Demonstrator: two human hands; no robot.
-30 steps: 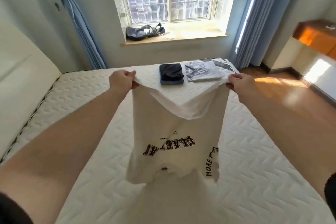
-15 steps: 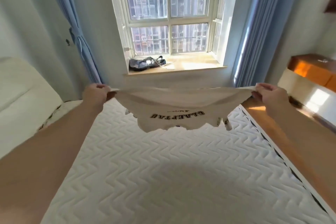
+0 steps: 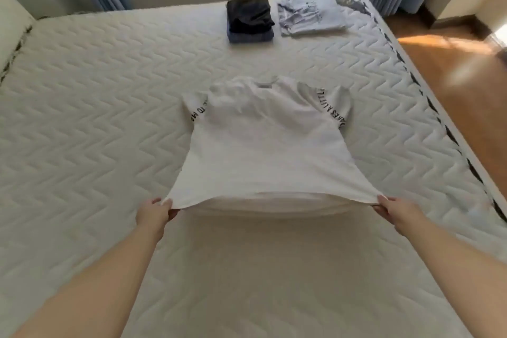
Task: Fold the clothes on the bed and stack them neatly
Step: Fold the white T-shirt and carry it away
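White shirt (image 3: 269,145) spread on the bed (image 3: 96,118), hem pinched at both corners.

The left hand (image 3: 153,215) grips the near left hem corner and the right hand (image 3: 397,214) grips the near right one, each clenched on the cloth and pulling the hem taut, slightly lifted off the mattress. The shirt lies collar away, sleeves out to either side, black lettering along the sleeve seams. At the far edge sit two folded piles, well apart from the shirt: a dark pile (image 3: 249,20) on the left, a pale pile (image 3: 310,15) just beside it on the right.
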